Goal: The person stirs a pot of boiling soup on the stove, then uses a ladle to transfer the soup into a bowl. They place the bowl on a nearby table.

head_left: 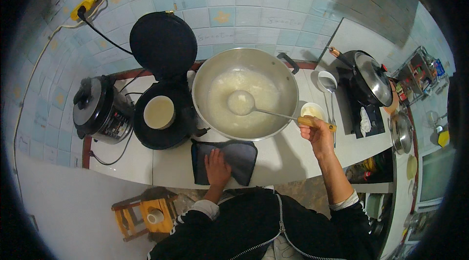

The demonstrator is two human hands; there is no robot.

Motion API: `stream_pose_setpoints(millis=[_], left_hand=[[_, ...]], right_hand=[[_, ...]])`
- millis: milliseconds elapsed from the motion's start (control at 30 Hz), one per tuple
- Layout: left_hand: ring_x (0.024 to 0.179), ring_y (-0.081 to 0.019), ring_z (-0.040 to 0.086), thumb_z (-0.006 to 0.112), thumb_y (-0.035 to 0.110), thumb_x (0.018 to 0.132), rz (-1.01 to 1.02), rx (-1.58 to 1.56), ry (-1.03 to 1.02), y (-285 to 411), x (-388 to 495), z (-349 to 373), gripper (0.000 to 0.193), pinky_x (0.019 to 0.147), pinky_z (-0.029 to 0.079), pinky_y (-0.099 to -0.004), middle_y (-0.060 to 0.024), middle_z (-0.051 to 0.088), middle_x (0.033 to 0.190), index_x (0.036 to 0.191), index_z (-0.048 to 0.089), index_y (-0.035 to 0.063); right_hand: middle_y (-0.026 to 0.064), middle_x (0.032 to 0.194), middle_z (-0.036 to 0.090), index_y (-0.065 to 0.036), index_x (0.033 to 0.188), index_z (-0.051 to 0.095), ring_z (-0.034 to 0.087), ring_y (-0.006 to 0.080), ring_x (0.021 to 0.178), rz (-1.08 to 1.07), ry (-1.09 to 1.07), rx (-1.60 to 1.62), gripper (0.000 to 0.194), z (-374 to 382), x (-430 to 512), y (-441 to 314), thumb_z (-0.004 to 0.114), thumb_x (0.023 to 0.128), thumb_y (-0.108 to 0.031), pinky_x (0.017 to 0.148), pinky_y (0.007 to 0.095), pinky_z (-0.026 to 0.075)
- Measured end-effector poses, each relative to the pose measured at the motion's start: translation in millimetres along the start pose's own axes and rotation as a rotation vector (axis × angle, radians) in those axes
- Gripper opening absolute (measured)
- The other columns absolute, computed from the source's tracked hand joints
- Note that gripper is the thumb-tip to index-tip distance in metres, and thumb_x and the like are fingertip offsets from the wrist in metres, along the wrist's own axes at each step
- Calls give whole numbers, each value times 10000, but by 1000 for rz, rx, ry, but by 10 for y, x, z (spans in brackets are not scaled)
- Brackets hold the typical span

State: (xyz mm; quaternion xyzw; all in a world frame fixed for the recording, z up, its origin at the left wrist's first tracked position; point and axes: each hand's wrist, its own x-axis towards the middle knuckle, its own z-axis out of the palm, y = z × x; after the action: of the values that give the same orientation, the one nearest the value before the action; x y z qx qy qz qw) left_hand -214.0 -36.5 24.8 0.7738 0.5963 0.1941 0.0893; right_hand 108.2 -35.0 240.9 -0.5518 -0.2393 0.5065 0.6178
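Note:
My right hand (318,137) grips the wooden handle of a metal ladle (274,113), whose bowl rests over the pale, cloudy liquid (234,84) in a large metal pot (203,113). My left hand (217,167) lies on a dark grey cloth (240,157) in front of the pot. Left of the pot stands an opened black electric griddle (165,144) with a round bowl of pale contents (159,112) in it. Just right of the pot, partly behind the ladle handle, is a small white bowl (313,108) with something creamy inside.
A black electric cooker (119,119) stands at the far left. To the right are a white cup (327,80) with a metal spoon across it, a lidded black wok (372,80), a glass lid (402,131) and a condiment rack (421,73). A wooden stool (157,214) stands below the counter.

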Motion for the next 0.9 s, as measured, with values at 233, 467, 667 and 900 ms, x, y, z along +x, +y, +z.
stream_pose_setpoints(millis=[233,467,667,900], left_hand=[[1358,-297,359,556,171,782,22,12,60,-6,-12,18,457,1146,212,-520,-126,460,1388,1216,539,30],[1335,-303,378,551,171,790,23,63,49,9,-7,32,480,1142,222,-525,-123,474,1365,1242,510,15],[1326,-316,388,561,160,773,26,34,33,3,8,34,490,1132,237,-539,-139,481,1357,1240,499,26],[1342,-318,372,564,160,777,42,56,50,16,5,37,489,1139,226,-536,-149,465,1375,1241,495,21]], right_hand=[[156,908,689,33,1121,599,668,174,711,-66,74,25,422,-332,-35,-149,541,895,-318,676,288,573],[135,942,685,23,1154,588,660,134,735,-199,148,115,452,-983,-276,-568,547,917,-360,661,234,562],[133,884,688,33,1084,628,667,151,711,-355,348,-9,392,-1449,-542,-724,563,917,-316,648,246,563],[155,841,679,35,1079,636,682,217,657,-354,586,-149,358,-1721,-443,-292,658,880,-262,621,322,589]])
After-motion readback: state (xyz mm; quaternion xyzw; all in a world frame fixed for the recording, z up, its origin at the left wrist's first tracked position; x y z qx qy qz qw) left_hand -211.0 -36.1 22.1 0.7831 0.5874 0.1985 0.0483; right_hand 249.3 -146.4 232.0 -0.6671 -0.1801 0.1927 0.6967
